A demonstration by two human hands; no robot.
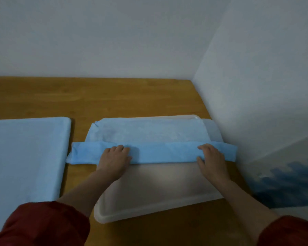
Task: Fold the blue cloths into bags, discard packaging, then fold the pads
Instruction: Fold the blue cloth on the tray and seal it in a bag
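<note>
Red sleeves (43, 224); left hand (114, 158), right hand (212, 162) grip blue cloth (160, 152), ends jutting past each.

Dim, flat light with a cool grey cast. A pale sheen sits on the bag (149, 183) just nearer than the left hand (114, 159) and right hand (212, 160). A thin shadow edges the cloth (158, 153) between them. Everything is soft, and the sleeves (43, 222) behind the wrists blur most.
</note>
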